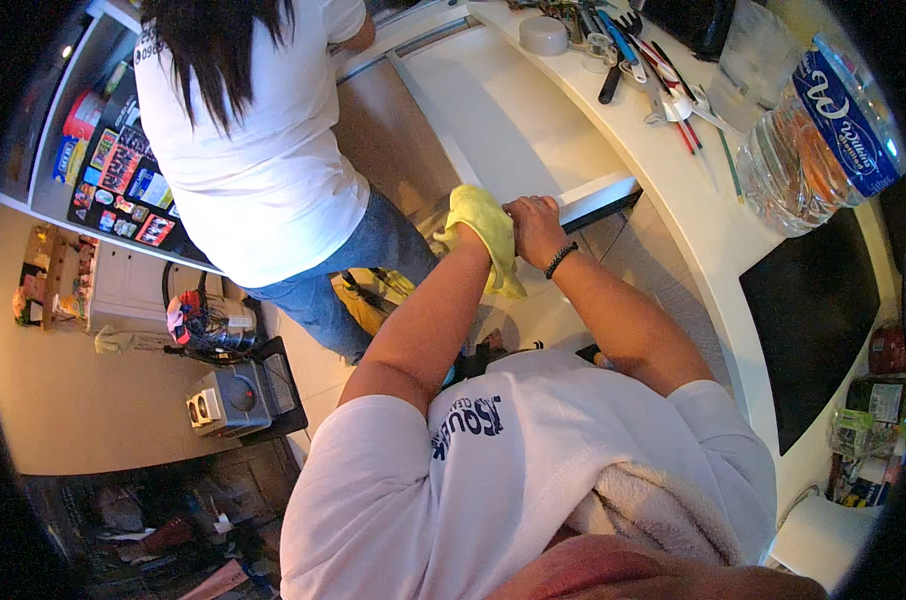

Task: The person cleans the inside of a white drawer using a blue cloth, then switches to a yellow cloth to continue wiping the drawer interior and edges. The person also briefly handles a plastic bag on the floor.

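Note:
My left hand [469, 225] is mostly hidden under a yellow cloth [477, 206] that wraps over it and hangs down past the wrist. Beside it, my right hand [537, 229], with a dark braided bracelet on the wrist, curls its fingers over the front edge of a pulled-out white drawer [513, 112]. The two hands almost meet at the drawer's near corner. The drawer's pale inner bottom shows beyond them, below a curved white countertop [655, 142].
Another person [250, 165] in a white shirt and jeans stands close on the left. Kitchen utensils [648, 75] and a large plastic water bottle [813, 142] occupy the counter, with a black panel [813, 322] nearer me. A grey machine [235, 397] stands at left.

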Action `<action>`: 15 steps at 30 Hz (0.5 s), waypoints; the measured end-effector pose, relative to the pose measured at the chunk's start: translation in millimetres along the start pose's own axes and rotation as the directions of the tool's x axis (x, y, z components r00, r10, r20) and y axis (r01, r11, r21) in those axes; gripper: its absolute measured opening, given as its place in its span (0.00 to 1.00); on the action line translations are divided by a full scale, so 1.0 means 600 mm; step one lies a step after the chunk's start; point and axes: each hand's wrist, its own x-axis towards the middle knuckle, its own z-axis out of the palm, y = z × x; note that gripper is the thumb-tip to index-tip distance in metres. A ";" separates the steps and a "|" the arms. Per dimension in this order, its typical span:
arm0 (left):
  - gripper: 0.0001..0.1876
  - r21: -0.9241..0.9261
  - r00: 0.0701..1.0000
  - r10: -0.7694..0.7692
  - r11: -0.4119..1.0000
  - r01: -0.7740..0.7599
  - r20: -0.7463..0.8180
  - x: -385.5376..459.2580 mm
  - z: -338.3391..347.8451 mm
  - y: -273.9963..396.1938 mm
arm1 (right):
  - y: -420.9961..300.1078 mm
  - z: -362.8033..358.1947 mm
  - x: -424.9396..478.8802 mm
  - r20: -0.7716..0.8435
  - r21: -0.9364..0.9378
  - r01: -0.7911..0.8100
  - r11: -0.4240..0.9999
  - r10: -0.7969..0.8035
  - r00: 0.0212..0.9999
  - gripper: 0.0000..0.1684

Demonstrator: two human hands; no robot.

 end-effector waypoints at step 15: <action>0.13 0.044 0.974 -0.223 0.974 0.221 0.031 0.322 0.036 -0.297 | -0.013 -0.032 0.017 0.121 0.077 -0.099 0.992 0.089 0.989 0.13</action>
